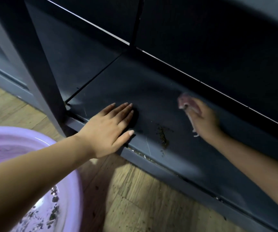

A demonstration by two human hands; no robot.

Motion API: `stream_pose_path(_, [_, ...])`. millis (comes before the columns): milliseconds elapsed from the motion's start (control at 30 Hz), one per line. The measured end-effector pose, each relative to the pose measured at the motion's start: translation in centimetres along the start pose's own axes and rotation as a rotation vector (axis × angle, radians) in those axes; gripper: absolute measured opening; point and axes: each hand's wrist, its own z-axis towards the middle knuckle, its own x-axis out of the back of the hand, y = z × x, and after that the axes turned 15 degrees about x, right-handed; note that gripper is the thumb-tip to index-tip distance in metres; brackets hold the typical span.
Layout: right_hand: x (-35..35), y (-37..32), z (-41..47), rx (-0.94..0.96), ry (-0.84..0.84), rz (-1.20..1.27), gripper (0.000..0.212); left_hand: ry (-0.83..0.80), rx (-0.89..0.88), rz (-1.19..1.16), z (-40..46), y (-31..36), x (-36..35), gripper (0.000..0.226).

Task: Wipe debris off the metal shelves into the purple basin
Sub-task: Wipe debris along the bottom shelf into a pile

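A dark metal shelf (151, 91) runs low across the view, just above the floor. My left hand (111, 126) lies flat on its front edge, fingers straight. Farther right and deeper in, my right hand (203, 119) holds a pinkish cloth (189, 104) on the shelf surface; it is blurred. A small trail of brown debris (163, 138) lies on the shelf between the two hands, near the front edge. The purple basin (64, 164) sits on the floor at lower left under my left forearm, with dark crumbs in it.
A dark upright post (46, 67) of the shelf unit stands left of my left hand. A second shelf edge (218, 91) hangs above the right hand. The wooden floor (143, 198) in front carries scattered specks.
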Motion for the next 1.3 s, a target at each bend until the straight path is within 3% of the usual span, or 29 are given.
stream_pose_path(100, [0.7,2.5,1.2,-0.118,0.064,-0.207,0.030,0.006,0.049,0.005,-0.5,-0.5,-0.1,0.075])
stream_pose_path(233, [0.2,2.8,3.7,-0.153,0.034,-0.207,0.035,0.015,0.058,0.028,-0.3,-0.4,-0.5,0.075])
stream_pose_path(333, [-1.1,2.0,6.2,-0.155,-0.046,-0.230,0.051,0.026,0.052,0.028,-0.3,-0.5,-0.6,0.074])
stream_pose_path(467, [-3.5,-0.9,7.3,-0.023,-0.135,-0.155,0.037,0.018,0.058,0.027,-0.2,-0.5,-0.5,0.072])
stream_pose_path(633, [-5.6,-3.5,4.2,0.332,-0.305,-0.010,0.046,0.013,0.061,0.027,-0.2,-0.5,-0.6,0.068])
stream_pose_path(733, [-4.6,-4.1,2.0,0.451,-0.432,-0.022,0.051,0.013,0.075,0.020,-0.2,-0.4,-0.5,0.071])
stream_pose_path(833, [-3.7,-4.6,1.1,0.453,-0.496,0.000,0.051,0.007,0.083,0.023,-0.3,-0.3,-0.3,0.074])
stream_pose_path(1000, [-3.5,-6.1,1.6,0.302,-0.477,0.096,0.043,-0.053,0.171,0.041,-1.1,-0.8,0.7,0.077])
stream_pose_path(1133, [-5.9,-9.2,3.4,0.393,-0.381,0.133,0.046,-0.074,0.433,-0.022,-2.4,-2.7,2.0,0.078])
stream_pose_path(1300, [-10.3,-15.2,6.4,0.472,-0.415,0.067,0.052,-0.136,0.480,0.040,-4.1,-2.7,2.4,0.083])
